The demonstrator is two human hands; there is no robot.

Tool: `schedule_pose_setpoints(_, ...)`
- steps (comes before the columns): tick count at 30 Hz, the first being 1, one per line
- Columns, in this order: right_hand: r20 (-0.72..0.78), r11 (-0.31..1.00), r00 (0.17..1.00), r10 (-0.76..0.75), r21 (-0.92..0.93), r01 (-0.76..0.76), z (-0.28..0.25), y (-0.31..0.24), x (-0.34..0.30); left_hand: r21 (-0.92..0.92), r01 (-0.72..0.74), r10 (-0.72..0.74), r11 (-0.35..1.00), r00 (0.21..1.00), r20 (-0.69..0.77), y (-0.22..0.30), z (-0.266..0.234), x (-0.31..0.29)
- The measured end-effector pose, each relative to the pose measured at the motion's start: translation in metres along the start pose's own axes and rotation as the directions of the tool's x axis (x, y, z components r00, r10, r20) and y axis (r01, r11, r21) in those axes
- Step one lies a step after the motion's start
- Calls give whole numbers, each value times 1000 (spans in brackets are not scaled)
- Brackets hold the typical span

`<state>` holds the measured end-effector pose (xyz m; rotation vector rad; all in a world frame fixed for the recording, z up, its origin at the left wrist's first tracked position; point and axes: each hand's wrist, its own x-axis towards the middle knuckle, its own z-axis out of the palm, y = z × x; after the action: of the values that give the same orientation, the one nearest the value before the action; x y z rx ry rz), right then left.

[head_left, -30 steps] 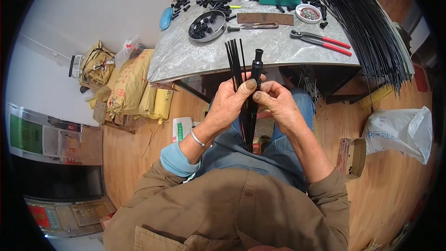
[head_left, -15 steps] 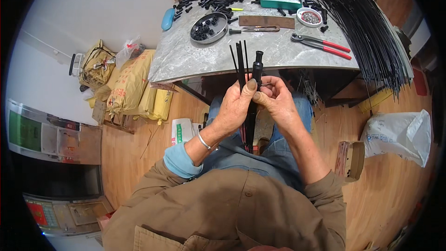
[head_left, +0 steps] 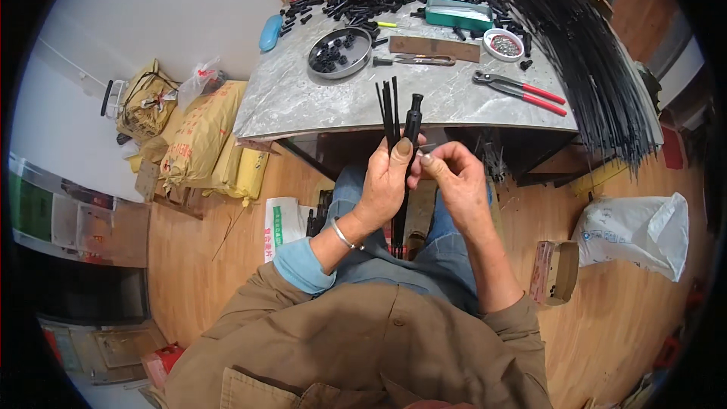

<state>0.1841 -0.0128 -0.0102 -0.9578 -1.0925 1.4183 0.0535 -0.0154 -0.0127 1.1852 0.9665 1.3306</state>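
1. Can't identify the thin piece (head_left: 425, 147) pinched in the curled right hand (head_left: 459, 183): too small!
2. Gripping black rods (head_left: 389, 110) and 1 stepped black tube (head_left: 413, 117) in the thumb-up left hand (head_left: 385, 185), hiding their middles, near the grey table (head_left: 288, 106).
3. Spotting black fittings (head_left: 329, 54) in a round metal dish (head_left: 361, 59), silvery bits (head_left: 504, 46) in a white dish (head_left: 487, 43).

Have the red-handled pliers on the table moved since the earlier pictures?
No, the pliers lie in the same spot relative to the white dish.

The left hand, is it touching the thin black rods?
Touching: the head view shows the left hand closed around the thin black rods, thumb in front.
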Motion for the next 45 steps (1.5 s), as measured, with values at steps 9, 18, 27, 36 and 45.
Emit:
schedule_pose_setpoints(9, 221, 982, 961, 168, 49, -183, -41, -5, 18, -67, -58, 67, 996, 987, 146, 1, -6, 2)
schedule_pose_setpoints(18, 190, -134, 871, -453, -981, 144, -168, -38, 108, -262, 219, -175, 940, 968, 182, -1, -25, 7)
schedule_pose_setpoints(27, 436, -235, 761, -480, -900, 368, -160, -35, 106, -202, 203, -191, 958, 979, 79, -9, -29, 9)
schedule_pose_setpoints(36, 208, 407, 916, -343, -846, 344, -78, -23, -27, -170, 176, -171, 970, 984, 45, -11, -23, 9)
schedule_pose_setpoints(45, 407, -27, 809, -424, -899, 438, -69, -37, -29, -192, 101, -96, 976, 995, 37, -7, -5, 7)
